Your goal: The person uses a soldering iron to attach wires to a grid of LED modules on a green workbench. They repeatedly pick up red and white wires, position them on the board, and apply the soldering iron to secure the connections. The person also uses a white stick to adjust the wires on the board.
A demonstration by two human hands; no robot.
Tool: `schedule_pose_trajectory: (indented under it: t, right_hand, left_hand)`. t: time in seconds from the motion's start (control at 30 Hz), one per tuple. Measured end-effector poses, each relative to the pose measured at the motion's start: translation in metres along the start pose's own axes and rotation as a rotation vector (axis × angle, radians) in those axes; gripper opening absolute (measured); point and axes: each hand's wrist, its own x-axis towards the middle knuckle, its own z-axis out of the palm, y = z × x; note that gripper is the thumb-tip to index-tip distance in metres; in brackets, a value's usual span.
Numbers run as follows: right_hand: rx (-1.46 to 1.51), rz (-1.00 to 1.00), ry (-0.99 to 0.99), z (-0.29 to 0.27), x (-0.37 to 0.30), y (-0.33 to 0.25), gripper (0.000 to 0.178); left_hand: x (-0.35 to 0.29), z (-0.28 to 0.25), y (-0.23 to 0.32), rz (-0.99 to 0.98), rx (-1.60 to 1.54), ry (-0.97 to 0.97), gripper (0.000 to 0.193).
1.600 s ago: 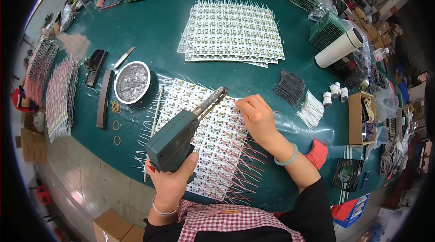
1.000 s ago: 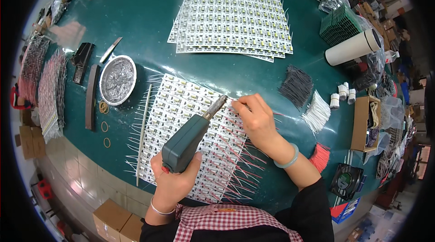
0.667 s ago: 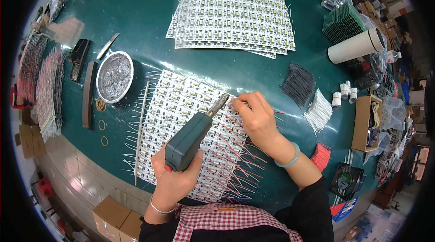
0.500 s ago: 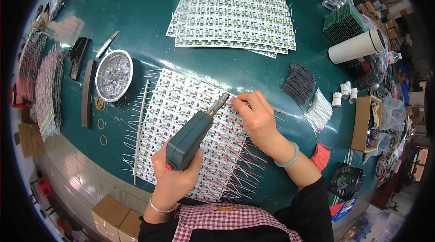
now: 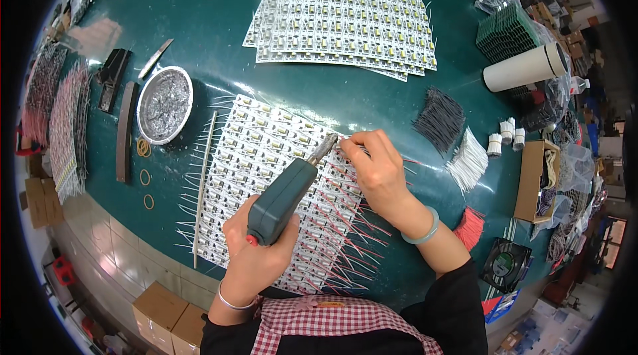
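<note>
My left hand is wrapped round the handle of a dark green soldering gun. The gun's metal tip points away from me, at the upper right part of a white circuit board panel. Close beside that tip, the thumb and forefinger of my right hand are pinched together at the board; a thin red wire sticks out past the hand. Rows of small components cover the panel. Red and white wires fringe its right side, and white wires stick out on the left beside a thin rod.
Left of the panel stand a white bowl of silvery scraps, a knife and a dark bar. More panels lie at the back. Black, white and red wire bundles lie right, near a small fan.
The view has shifted slightly. The soldering gun's tip stays at the same spot beside my right fingers, and the gun sits a touch more upright. Both hands keep their grips.
</note>
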Motion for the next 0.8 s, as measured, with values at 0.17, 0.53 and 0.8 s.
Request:
schedule_pose_trajectory:
  t: [0.17,0.53,0.8]
  right_hand:
    - [-0.004,-0.005,-0.004,0.000,-0.001,-0.001,0.032]
    - [-0.004,0.012,-0.006,-0.001,-0.001,-0.002,0.032]
    - [-0.022,0.011,0.053,-0.009,-0.002,-0.010,0.031]
  left_hand:
    - [-0.001,0.001,0.002,0.030,-0.042,0.034,0.016]
    - [-0.007,-0.006,0.008,0.152,-0.040,0.137,0.016]
    - [-0.014,-0.008,0.009,0.062,-0.124,0.156,0.018]
